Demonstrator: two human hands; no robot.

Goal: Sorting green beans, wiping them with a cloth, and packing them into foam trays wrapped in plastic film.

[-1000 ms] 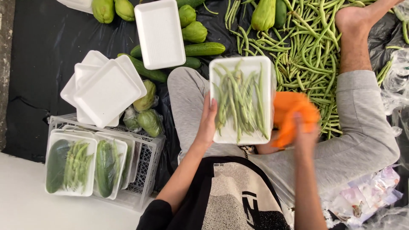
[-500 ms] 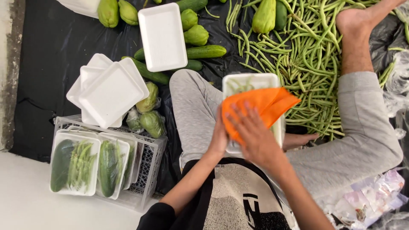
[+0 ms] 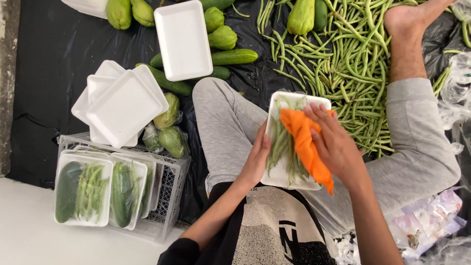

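The right hand (image 3: 336,147) lies flat, fingers spread a little, pressing an orange cloth (image 3: 305,145) onto a white foam tray (image 3: 279,174) of green beans. The cloth runs as a crumpled strip from the tray's far edge down past its near right corner. The left hand (image 3: 255,162) cups the tray's left edge, thumb over the rim, steadying it. The tray rests on the person's lap, between two grey-trousered legs, and the beans in it (image 3: 283,142) lie lengthwise, partly hidden under the cloth.

Beyond the right hand a loose heap of green beans (image 3: 353,64) spreads over a black plastic sheet (image 3: 44,68), reaching the bare foot (image 3: 407,22). Left of the left hand, well apart, a fanned stack of empty white foam trays (image 3: 122,105) leans over two wrapped pale green gourds (image 3: 169,130). Farther out lies a single empty tray (image 3: 182,39) among cucumbers (image 3: 233,57) and chayotes (image 3: 223,37).

Nearer the person's left side stands a white plastic crate (image 3: 167,196), and on it sit packed trays (image 3: 83,189) sealed in clear film, each rectangular, with a dark cucumber beside a bundle of beans. No labels show on them. Crumpled clear plastic wrappers (image 3: 427,221) lie by the right knee.
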